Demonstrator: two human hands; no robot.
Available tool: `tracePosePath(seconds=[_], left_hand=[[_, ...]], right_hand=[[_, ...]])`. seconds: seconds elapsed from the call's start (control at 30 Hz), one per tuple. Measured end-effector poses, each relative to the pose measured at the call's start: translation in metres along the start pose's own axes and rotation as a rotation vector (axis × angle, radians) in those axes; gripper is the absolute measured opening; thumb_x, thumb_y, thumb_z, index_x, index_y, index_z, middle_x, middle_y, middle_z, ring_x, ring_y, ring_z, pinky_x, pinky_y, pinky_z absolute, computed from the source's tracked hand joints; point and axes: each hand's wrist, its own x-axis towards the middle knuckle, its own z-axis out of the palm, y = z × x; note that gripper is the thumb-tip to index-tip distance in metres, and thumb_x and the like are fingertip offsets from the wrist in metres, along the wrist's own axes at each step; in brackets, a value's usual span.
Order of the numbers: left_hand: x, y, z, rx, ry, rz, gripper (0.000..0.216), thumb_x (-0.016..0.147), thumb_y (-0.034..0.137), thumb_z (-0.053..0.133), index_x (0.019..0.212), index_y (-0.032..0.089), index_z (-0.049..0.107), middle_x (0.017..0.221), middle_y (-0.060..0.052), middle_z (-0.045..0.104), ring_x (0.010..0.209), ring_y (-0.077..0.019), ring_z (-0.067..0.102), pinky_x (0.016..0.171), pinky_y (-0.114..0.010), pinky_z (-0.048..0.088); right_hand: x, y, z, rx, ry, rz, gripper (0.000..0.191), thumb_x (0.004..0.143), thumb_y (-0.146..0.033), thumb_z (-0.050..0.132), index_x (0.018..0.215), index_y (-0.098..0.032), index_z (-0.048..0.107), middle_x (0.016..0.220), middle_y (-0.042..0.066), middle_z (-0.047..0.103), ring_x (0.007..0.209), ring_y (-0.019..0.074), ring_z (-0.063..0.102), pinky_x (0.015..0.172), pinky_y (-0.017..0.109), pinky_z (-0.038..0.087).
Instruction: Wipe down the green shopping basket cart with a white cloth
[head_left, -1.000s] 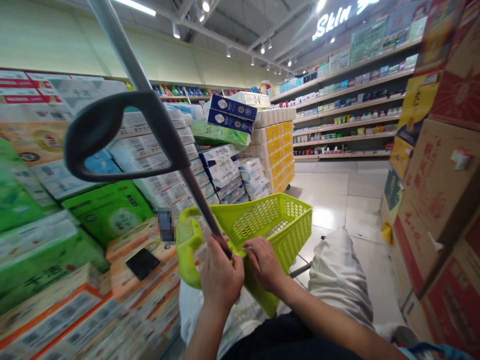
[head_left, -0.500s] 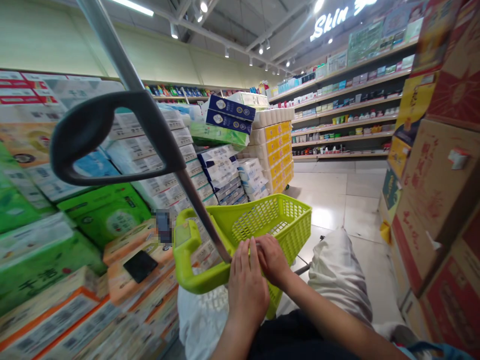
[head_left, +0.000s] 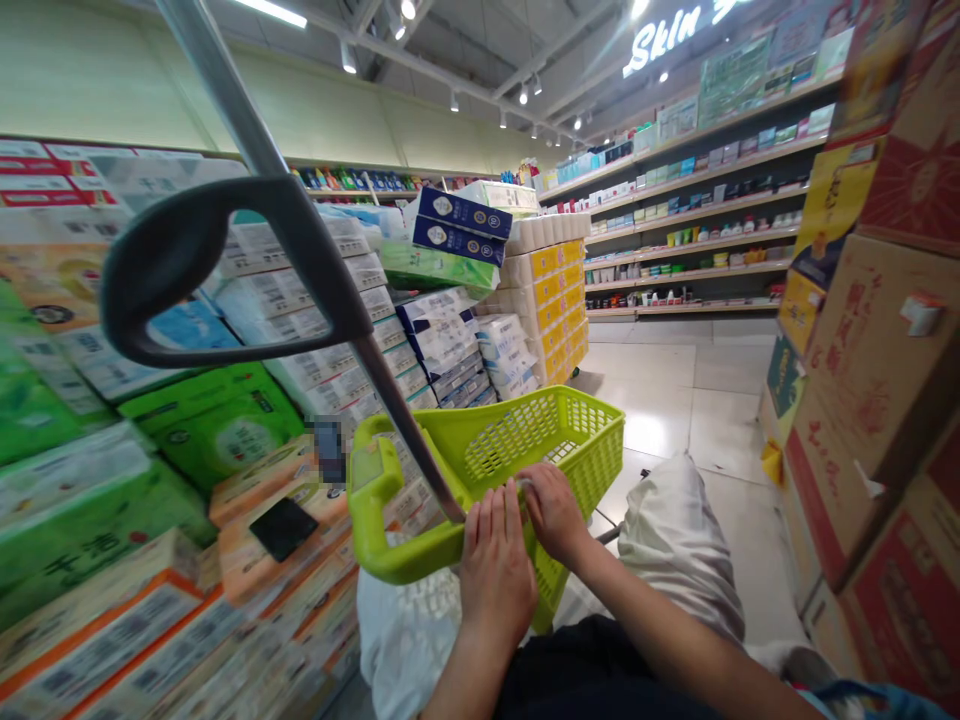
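A lime-green shopping basket cart (head_left: 592, 425) stands before me, with a thick moulded handle on its left end. My left hand (head_left: 499, 560) lies over the near edge of the basket, its fingers stretched out and side by side. Close by, my right hand (head_left: 555, 510) is closed, its fingers curled at the basket's near rim; a small pale bit shows at the fingertips, too small to name. A metal pole (head_left: 401, 425) with a dark grey loop grip (head_left: 307, 265) slants down from the upper left. Its lower end meets the basket beside my left fingertips.
On the left, packs of tissue paper (head_left: 97, 500) are stacked, with a black flat object (head_left: 283, 528) on top. Cardboard boxes (head_left: 862, 400) rise on the right. Tiled floor (head_left: 660, 380) runs to shelves of small goods (head_left: 690, 220). Pale trousered legs (head_left: 679, 550) flank the basket.
My right hand has lowered slightly and shifted a little right, so the fingertips of both hands are slightly further apart. The basket and pole stay nearly where they were.
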Motion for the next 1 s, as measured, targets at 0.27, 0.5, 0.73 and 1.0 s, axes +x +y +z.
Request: tracePosePath(seconds=[0.27,0.5,0.73,1.0], left_hand=[[0.000,0.000,0.006,-0.041,0.035,-0.018,0.076,0.069,0.014,0.052,0.144,0.009,0.035,0.136,-0.014,0.053,0.128,-0.0286,0.043,0.113,-0.045,0.027],[-0.001,0.001,0.000,-0.034,0.021,-0.021,0.076,0.067,0.012,0.051,0.141,0.008,0.037,0.137,-0.013,0.052,0.131,-0.0271,0.040,0.114,-0.043,0.025],[-0.001,-0.002,0.009,-0.039,0.066,-0.002,0.072,0.068,0.012,0.051,0.140,0.009,0.040,0.135,-0.012,0.053,0.130,-0.0268,0.041,0.114,-0.043,0.023],[-0.002,-0.003,0.006,-0.068,0.067,-0.001,0.078,0.067,0.012,0.052,0.143,0.012,0.035,0.137,-0.011,0.052,0.130,-0.0270,0.042,0.113,-0.043,0.026]], right_hand=[[-0.004,-0.014,0.010,0.036,0.016,0.004,0.019,0.094,-0.024,0.039,0.100,-0.021,0.057,0.096,0.007,0.063,0.094,0.0204,0.055,0.100,0.042,0.040],[-0.006,0.013,0.000,-0.015,0.049,0.033,0.020,0.093,-0.021,0.040,0.105,-0.021,0.056,0.104,0.008,0.062,0.104,0.0217,0.054,0.102,0.045,0.039],[-0.021,-0.002,0.017,0.165,0.199,0.042,0.028,0.089,-0.019,0.044,0.117,-0.021,0.050,0.122,0.011,0.055,0.117,0.0209,0.053,0.100,0.041,0.046],[-0.026,0.022,0.012,0.086,0.374,0.125,0.019,0.085,-0.018,0.051,0.102,-0.021,0.056,0.109,0.009,0.052,0.108,0.0221,0.053,0.095,0.043,0.047]])
